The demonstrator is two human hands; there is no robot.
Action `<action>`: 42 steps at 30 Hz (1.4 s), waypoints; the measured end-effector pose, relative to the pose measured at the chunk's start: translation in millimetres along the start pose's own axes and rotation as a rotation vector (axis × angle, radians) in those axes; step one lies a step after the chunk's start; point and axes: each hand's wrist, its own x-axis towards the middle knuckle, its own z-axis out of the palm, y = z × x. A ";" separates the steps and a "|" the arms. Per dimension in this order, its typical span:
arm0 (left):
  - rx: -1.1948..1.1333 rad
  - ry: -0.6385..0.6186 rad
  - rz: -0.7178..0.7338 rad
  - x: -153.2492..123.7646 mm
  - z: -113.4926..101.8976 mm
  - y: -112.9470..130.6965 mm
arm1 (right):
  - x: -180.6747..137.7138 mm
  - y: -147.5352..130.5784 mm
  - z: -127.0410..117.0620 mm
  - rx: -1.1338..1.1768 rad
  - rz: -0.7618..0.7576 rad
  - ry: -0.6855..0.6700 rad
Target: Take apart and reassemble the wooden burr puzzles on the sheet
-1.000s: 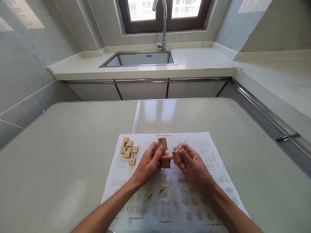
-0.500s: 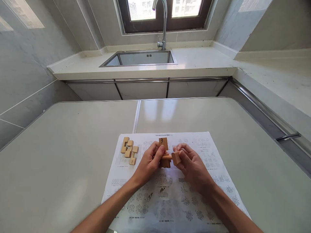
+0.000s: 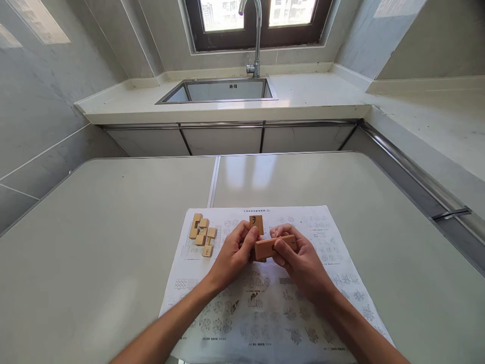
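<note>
Presently, the pale table is filling most of the view. Beyond it, the sink is sitting in the counter, its floor lying out of sight; contents cannot be told. On the table, a printed sheet is lying beneath both hands. The left hand is gripping a marked block between thumb and fingers; the right hand is pinching a reddish block in front. Contact between those pieces cannot be told. The reddish block is now showing its long face instead of its end, suggesting reorientation. Smaller loose blocks are lying grouped on the sheet, left of the hands.
</note>
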 end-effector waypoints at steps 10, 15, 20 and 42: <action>-0.078 -0.009 -0.030 0.9 -5.1 0.6 | 1.3 -5.5 5.0 0.132 0.045 -0.055; -0.076 0.001 -0.017 1.9 -7.0 -3.1 | 1.4 -4.1 6.4 0.159 0.077 -0.082; -0.110 -0.009 -0.029 2.2 -9.0 -4.5 | -0.6 -6.9 8.4 0.134 0.083 -0.089; 0.186 0.183 0.134 -6.4 0.4 2.8 | -1.4 -10.7 3.5 -0.124 0.132 -0.173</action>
